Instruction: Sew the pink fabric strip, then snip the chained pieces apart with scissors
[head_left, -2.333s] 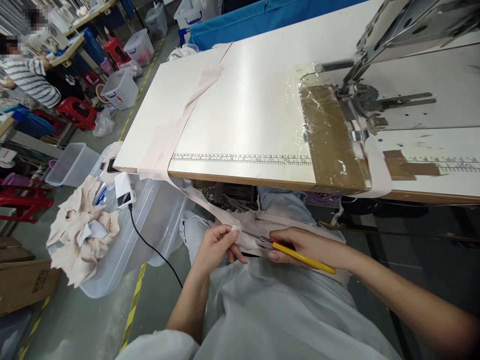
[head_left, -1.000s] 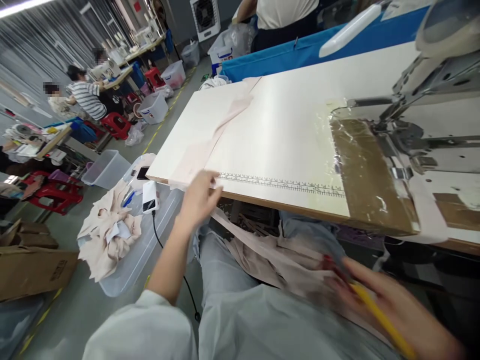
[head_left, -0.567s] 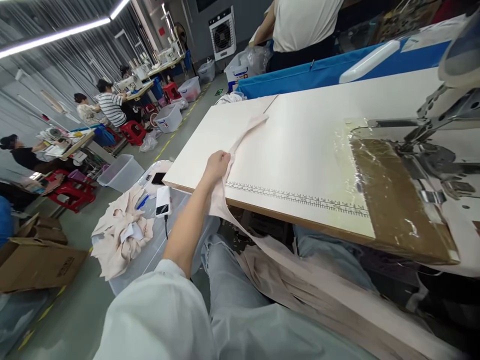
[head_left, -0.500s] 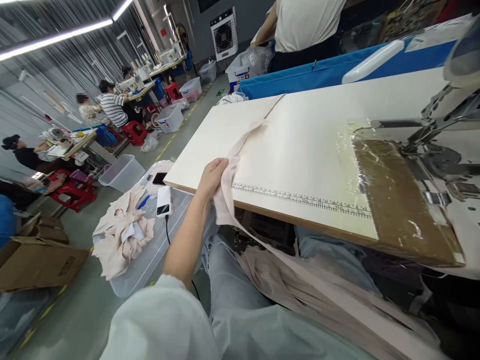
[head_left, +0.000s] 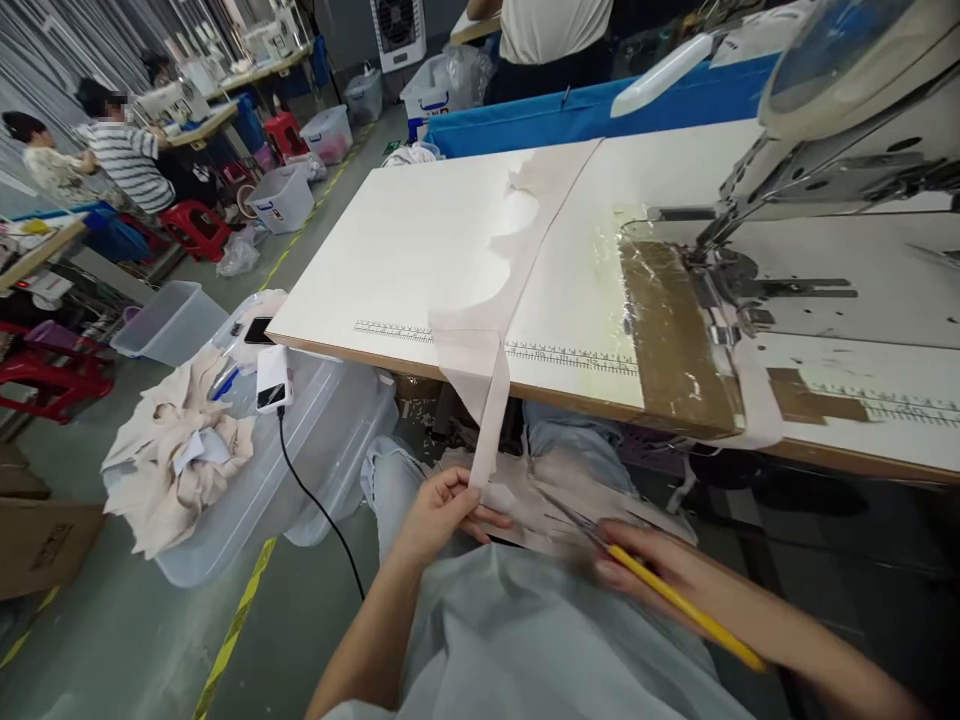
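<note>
My left hand (head_left: pixel 442 510) is over my lap, its thumb and fingers pinched on the lower end of a pale pink fabric strip (head_left: pixel 493 415). The strip runs up over the table edge to a wider scalloped piece of the same fabric (head_left: pixel 517 270) lying on the white table. In my right hand (head_left: pixel 645 560) are scissors with a yellow handle (head_left: pixel 682 598), slightly blurred, their dark blades pointing left toward the strip. The blades look apart from the held strip. More pale fabric (head_left: pixel 570 480) lies across my lap below both hands.
A sewing machine (head_left: pixel 847 130) stands at right on the white table (head_left: pixel 360 250), which has a printed ruler along its front edge. At left, a plastic bin (head_left: pixel 315 470) carries crumpled fabric (head_left: pixel 180 450), a white power bank (head_left: pixel 274 380) and a phone. Co-workers sit farther back.
My left hand has come down from the table edge to my lap with the strip. The scalloped fabric now lies spread on the table. My right hand has entered view with scissors.
</note>
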